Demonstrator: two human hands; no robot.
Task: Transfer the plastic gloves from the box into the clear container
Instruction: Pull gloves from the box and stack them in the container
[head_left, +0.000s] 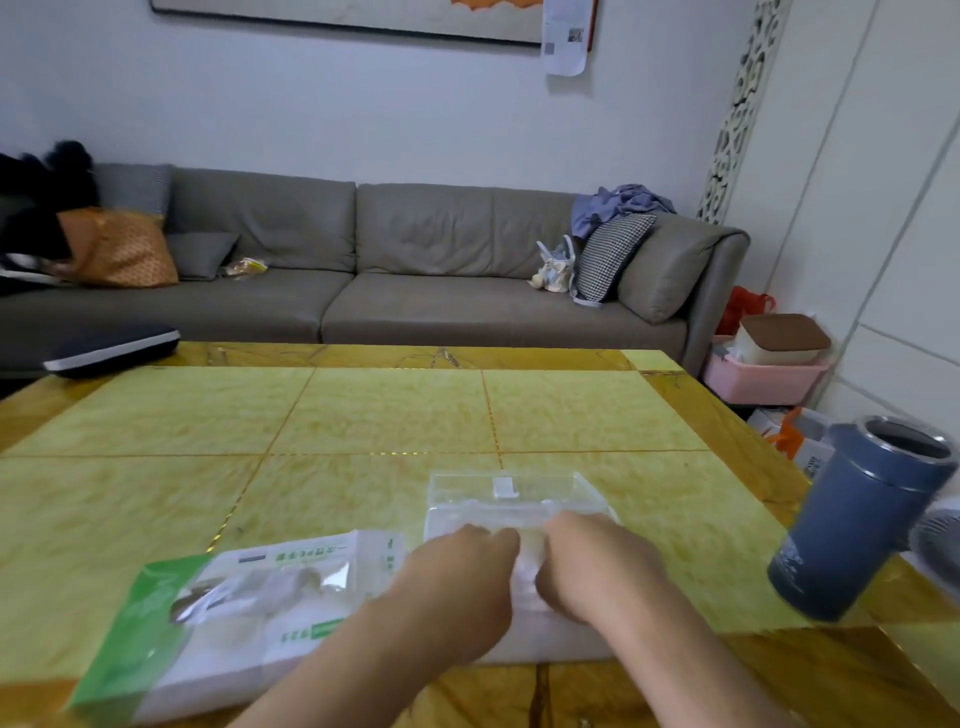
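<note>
I have both hands down at the near edge of the yellow-and-amber tiled stone table (363, 415), the left hand (457, 566) and the right hand (597, 561) curled knuckle to knuckle and pinching a soft white wad of thin plastic gloves (530, 564) between them. That wad sits over the near end of the clear, shallow plastic container (509, 493), whose far wall with a small white clasp stands just beyond my fingers; how much is already inside I cannot tell, since my hands cover it. To do this step well, I judge I should press the stack in flat and evenly, keep the sheets together, and let go only once they lie below the rim. The white glove box with green edging and a torn film window (244, 613) lies just beside my left forearm, so a careless elbow could drag it. Well apart on the right, a dark blue open-topped metal flask (862, 519) stands near the table edge; a wide sweep of my right arm could knock it. The grey sofa (395, 260) behind is no obstacle.
</note>
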